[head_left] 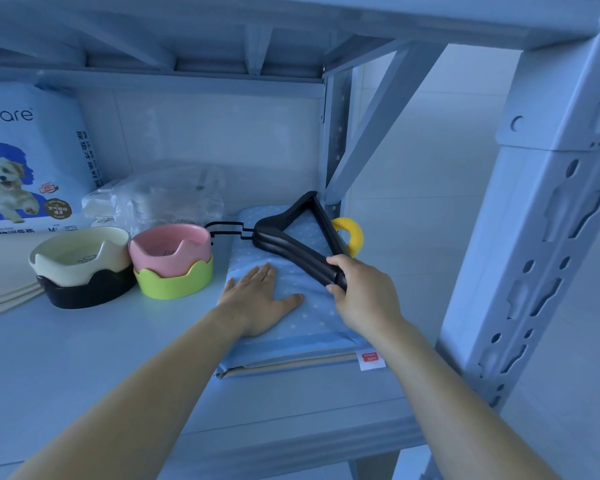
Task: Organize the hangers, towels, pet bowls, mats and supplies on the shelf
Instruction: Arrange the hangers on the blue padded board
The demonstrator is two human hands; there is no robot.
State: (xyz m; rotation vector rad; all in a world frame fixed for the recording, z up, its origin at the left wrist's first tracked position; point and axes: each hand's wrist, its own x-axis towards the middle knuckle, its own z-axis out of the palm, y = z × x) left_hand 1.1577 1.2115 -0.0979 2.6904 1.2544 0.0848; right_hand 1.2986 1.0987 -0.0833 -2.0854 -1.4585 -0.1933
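Hangers gripped by right hand, left hand flat on mat

The right hand curls its fingers round the near end of the black hangers, which lie on a folded blue dotted mat on the shelf, with a yellow ring just beyond those fingers. The left hand lies flat on the mat; left of its fingers a pink bowl nests in a green bowl and a cream bowl in a black bowl

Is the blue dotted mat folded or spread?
Folded: the mat shows stacked layers at its front edge; the left hand rests flat on it.
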